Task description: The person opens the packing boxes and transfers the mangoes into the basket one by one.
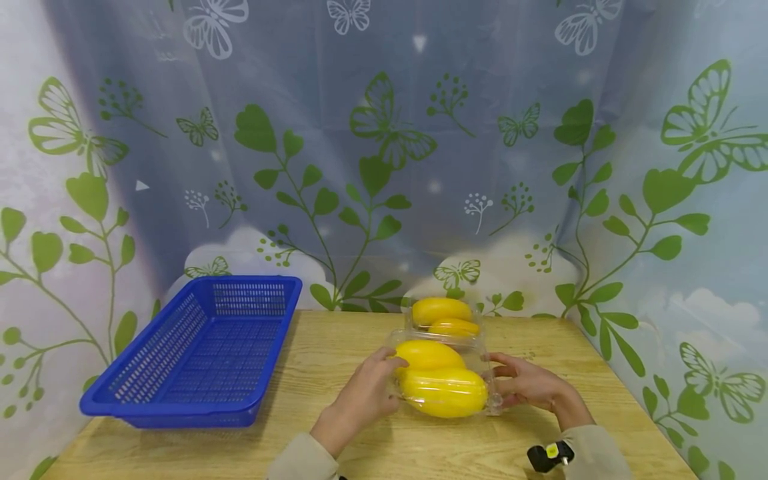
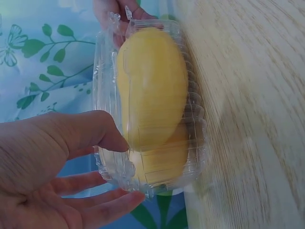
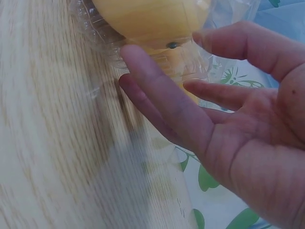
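Observation:
A clear plastic clamshell box [image 1: 444, 393] holding two yellow, mango-like fruits sits on the wooden table between both hands. At its left end is my left hand [image 1: 369, 387]. In the left wrist view the left thumb [image 2: 112, 136] bends onto the box's rim, and the other fingers lie along its side, pinching that edge. My right hand [image 1: 525, 383] is at the box's right end. Its fingers [image 3: 167, 100] are fairly straight in the right wrist view, with the thumb by the plastic. Whether they touch the box is hard to tell.
Behind the box stands another clear box with yellow fruits [image 1: 441, 311], close to the curtain [image 1: 384, 220]. A blue perforated plastic basket [image 1: 258, 405] rests on the table's left side. A black device [image 1: 549, 456] is at the right wrist.

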Demonstrator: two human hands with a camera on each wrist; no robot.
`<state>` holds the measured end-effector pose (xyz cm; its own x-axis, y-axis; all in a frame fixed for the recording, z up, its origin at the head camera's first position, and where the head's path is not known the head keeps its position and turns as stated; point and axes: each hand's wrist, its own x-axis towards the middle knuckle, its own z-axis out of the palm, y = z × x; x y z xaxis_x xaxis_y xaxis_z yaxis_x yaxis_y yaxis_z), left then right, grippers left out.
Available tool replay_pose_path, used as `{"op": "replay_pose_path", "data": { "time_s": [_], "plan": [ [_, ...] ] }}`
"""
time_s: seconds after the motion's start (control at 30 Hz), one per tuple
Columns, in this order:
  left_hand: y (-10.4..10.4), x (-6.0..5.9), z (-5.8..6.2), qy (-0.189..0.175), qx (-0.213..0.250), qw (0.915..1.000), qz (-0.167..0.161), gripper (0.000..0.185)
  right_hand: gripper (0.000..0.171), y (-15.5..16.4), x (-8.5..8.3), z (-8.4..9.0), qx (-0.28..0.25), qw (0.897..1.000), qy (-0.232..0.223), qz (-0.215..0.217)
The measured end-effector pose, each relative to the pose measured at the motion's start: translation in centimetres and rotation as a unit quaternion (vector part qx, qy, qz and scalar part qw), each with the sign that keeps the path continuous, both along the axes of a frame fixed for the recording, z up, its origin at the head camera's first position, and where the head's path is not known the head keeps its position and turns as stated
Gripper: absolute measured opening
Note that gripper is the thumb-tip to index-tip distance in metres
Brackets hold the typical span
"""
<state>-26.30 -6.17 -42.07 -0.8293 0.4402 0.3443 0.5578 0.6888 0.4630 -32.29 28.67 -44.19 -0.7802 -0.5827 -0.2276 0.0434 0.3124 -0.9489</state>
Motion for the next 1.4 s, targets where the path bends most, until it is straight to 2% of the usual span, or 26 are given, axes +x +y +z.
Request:
{"op": "replay_pose_path", "data": {
  "time_s": [0.63,0.97,1.4],
  "plan": [
    [0.20,0.05,-0.21,0.039,-0.034,0.9986,0.006,0.054,0.086,-0.12,-0.01,0.47,-0.002,1.000,0.014,0.012],
    [0.12,-0.09,-0.27,0.090,-0.064,0.9938,0.008,0.051,0.083,-0.07,0.14,0.55,-0.009,1.000,0.019,0.022],
    [0.09,-0.07,-0.20,0.085,-0.069,0.9939,0.009,0.050,0.087,0.07,0.11,0.03,-0.014,1.000,0.005,0.017]
  ]
}}
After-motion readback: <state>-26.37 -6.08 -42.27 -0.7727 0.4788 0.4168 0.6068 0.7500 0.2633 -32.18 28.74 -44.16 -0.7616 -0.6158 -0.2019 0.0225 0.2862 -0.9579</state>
